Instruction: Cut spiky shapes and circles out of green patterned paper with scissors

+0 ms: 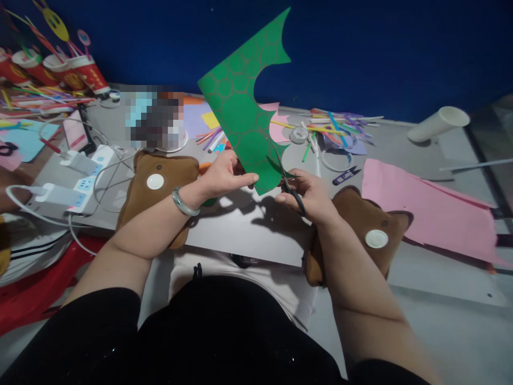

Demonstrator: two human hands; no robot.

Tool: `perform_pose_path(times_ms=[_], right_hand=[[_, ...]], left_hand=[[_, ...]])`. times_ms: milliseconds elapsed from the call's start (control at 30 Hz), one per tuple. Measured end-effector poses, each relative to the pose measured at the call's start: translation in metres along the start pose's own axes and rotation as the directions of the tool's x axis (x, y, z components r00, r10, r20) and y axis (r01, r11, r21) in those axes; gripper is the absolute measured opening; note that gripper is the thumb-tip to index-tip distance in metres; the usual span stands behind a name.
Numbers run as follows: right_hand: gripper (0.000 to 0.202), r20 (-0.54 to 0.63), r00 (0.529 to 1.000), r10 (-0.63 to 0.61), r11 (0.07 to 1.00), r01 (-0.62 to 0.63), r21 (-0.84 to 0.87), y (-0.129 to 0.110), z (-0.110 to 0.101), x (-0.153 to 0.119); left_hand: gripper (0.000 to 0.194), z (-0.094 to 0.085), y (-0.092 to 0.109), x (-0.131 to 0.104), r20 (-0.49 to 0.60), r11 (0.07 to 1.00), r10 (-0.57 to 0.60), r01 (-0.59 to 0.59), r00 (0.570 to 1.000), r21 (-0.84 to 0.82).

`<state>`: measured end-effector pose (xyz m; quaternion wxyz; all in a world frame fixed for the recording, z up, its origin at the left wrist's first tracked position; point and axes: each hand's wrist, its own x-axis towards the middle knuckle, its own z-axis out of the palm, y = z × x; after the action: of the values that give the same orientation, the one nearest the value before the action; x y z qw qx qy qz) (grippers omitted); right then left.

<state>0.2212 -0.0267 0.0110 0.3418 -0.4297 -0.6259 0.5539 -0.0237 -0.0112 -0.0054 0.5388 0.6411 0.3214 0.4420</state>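
Observation:
A sheet of green paper (239,111) with drawn circles is held up above the table, its right side cut into curved notches. My left hand (224,174) pinches its lower left edge between thumb and fingers. In my right hand (310,195) is a pair of scissors (294,198) with black handles. The blades are spread at the lower right part of the sheet, next to a drawn circle. Some of my right fingers are hidden behind the handles.
Brown cushions (154,187) lie under both forearms. At left stand a power strip (94,176) with cables and several red cups (88,75). Pink paper (428,208), thread snips (347,175) and a white tube (436,125) lie at right. Coloured sticks (340,125) are scattered at the back.

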Motion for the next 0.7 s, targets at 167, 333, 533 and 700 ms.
perform_pose_path(times_ms=[167,333,533,700], right_hand=[[0.065,0.001,1.0,-0.004,1.0,0.004,-0.007,-0.0017,0.0008,-0.0009],[0.066,0.017,1.0,-0.018,0.999,0.019,-0.033,-0.0018,0.0007,0.0003],[0.064,0.02,0.999,-0.03,0.999,0.03,-0.022,-0.0041,0.0005,-0.0005],[0.062,0.034,0.999,-0.013,1.0,0.013,0.001,-0.0043,0.001,-0.0017]], left_hand=[[0.056,-0.0006,0.0017,0.0001,0.006,1.0,0.009,-0.009,1.0,-0.019],[0.053,-0.0024,0.0018,0.0,0.022,1.0,0.002,-0.002,1.0,-0.012],[0.056,-0.0032,-0.0027,0.0004,0.013,0.999,0.015,-0.014,1.0,-0.044],[0.056,-0.0035,-0.0053,0.0013,0.012,0.998,0.03,-0.029,0.999,-0.06]])
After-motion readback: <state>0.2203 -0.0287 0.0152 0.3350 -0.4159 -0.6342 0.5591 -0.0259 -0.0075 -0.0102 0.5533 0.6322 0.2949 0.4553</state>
